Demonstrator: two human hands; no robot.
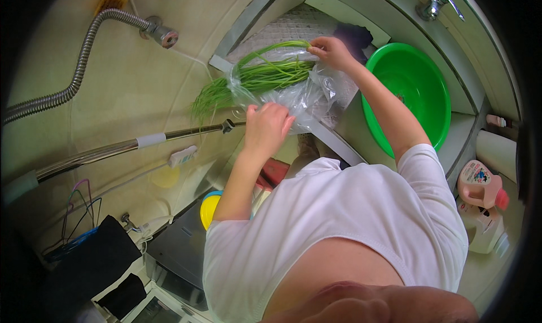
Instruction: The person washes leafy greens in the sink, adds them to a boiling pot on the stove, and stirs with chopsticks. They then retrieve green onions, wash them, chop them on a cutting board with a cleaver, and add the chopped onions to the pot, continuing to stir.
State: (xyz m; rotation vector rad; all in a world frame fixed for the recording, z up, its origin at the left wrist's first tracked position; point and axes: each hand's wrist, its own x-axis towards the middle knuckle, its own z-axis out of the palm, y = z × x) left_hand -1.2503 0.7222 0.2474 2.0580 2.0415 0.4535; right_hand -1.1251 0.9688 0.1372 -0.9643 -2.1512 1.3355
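Observation:
A bundle of long, thin green stalks (275,74), chives or thin scallions, lies partly inside a clear plastic bag (305,98). Its feathery ends stick out to the left. Between the thumb and fingers of my right hand (332,53) are the ends of a few stalks, arched above the rest of the bundle. My left hand (269,126) grips the near edge of the bag, its fingertips partly hidden. To the right, beneath my right forearm, stands a green plastic basin (406,94) with a small reddish bit in it.
Dark cloth (353,37) lies on the textured floor of the recess behind the bag. A chrome tap (438,5) juts from the right wall. A metal rail (123,150) and a flexible metal hose (80,64) run along the left. Plastic jugs (476,185) stand at right.

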